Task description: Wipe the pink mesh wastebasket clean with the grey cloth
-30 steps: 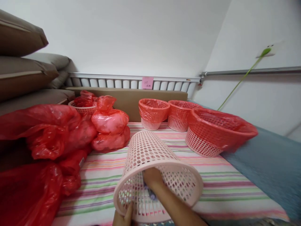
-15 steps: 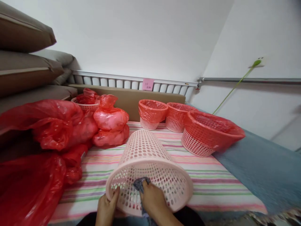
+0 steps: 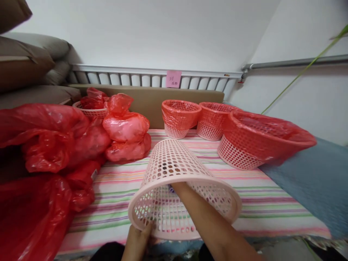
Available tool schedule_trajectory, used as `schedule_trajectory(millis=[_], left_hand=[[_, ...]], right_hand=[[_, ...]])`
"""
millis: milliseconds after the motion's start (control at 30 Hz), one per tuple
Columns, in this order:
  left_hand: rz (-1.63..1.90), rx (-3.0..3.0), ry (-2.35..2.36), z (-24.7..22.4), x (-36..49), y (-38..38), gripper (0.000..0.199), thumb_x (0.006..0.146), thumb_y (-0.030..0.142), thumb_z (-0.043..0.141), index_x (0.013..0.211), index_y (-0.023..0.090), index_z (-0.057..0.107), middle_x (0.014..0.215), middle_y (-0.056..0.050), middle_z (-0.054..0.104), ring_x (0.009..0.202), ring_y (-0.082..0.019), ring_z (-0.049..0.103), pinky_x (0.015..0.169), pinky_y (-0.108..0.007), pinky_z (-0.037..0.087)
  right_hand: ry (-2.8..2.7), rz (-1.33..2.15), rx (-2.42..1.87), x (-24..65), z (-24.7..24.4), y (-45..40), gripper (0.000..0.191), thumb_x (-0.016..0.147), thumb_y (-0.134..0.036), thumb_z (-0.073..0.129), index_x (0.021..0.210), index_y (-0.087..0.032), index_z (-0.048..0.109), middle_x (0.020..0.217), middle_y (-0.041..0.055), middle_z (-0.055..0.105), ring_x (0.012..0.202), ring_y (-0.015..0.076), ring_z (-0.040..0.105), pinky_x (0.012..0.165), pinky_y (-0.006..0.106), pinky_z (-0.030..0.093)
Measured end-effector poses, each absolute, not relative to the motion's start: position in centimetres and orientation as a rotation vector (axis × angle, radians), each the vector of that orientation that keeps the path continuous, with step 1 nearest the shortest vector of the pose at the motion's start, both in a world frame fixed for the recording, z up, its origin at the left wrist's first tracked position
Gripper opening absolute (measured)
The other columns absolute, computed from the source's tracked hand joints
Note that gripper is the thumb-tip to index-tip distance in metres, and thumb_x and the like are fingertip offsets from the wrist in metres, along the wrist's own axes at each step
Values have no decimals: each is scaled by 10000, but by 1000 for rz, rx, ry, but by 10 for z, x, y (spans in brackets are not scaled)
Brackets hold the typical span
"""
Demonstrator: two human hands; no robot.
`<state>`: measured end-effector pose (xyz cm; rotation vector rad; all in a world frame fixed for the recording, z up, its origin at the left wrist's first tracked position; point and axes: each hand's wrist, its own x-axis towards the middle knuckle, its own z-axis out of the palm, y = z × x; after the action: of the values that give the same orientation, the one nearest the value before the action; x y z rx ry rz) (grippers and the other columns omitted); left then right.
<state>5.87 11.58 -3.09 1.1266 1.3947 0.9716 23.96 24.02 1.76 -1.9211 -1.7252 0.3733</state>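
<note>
A pale pink perforated plastic basket (image 3: 176, 159) lies on its side on the striped cloth, its wide mouth facing me. My left hand (image 3: 139, 233) grips the rim at the lower left, thumb inside the mouth. Deep inside reaches my right hand (image 3: 179, 185); the basket wall covers most of it, and dark patches of it show through the holes. A small bit of purplish patterned cloth (image 3: 172, 189) is visible at that hand, most of it hidden.
Three baskets lined with red plastic bags stand at the back right, the nearest being this lined basket (image 3: 241, 145). Stuffed red bags (image 3: 126, 127) pile up at left, before stacked cushions (image 3: 24, 61). A radiator (image 3: 141, 79) with a pink note (image 3: 173, 78) runs along the wall.
My right hand has pushed the cloth from near the mouth deep into the basket. My left hand keeps its hold on the rim. The camera view has shifted.
</note>
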Motion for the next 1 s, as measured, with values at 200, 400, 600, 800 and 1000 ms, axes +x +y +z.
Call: schedule_trajectory(millis=[200,400,600,800,1000], left_hand=[[1085,1161,1404,-29,63,115,507,596,565,635,836,121,689,819,-116,733,827,-293,662,715,-335,533],[974,1175,1378,-24,61,110,462,627,599,588,715,150,655,442,-20,606,429,-204,569,419,-283,461],[1043,1243,1379,-27,54,110,512,627,630,565,671,129,660,485,-42,638,510,-216,601,477,-274,471],[1161,1275,1402,-28,44,111,528,623,620,578,763,123,689,734,-99,733,801,-279,658,714,-303,520],[1109,1268,1397,-21,47,111,485,622,606,592,726,140,679,623,-71,704,791,-279,659,721,-308,526]], right_hand=[[-1856,283,-2089,237,18,230,383,908,-300,321,1236,-242,510,1220,75,576,1143,224,503,981,372,360],[-2036,184,-2245,217,8,144,339,742,-186,500,1056,-132,613,874,170,670,811,296,643,711,398,480],[-2227,155,-2226,212,15,83,298,751,-269,508,1024,-186,598,869,124,670,808,285,646,684,377,482],[-2150,98,-2344,222,16,101,346,772,-227,467,1090,-151,584,906,155,661,831,288,644,694,374,480],[-2011,194,-2280,222,10,162,334,775,-179,479,1080,-139,608,921,167,666,879,285,635,764,396,471]])
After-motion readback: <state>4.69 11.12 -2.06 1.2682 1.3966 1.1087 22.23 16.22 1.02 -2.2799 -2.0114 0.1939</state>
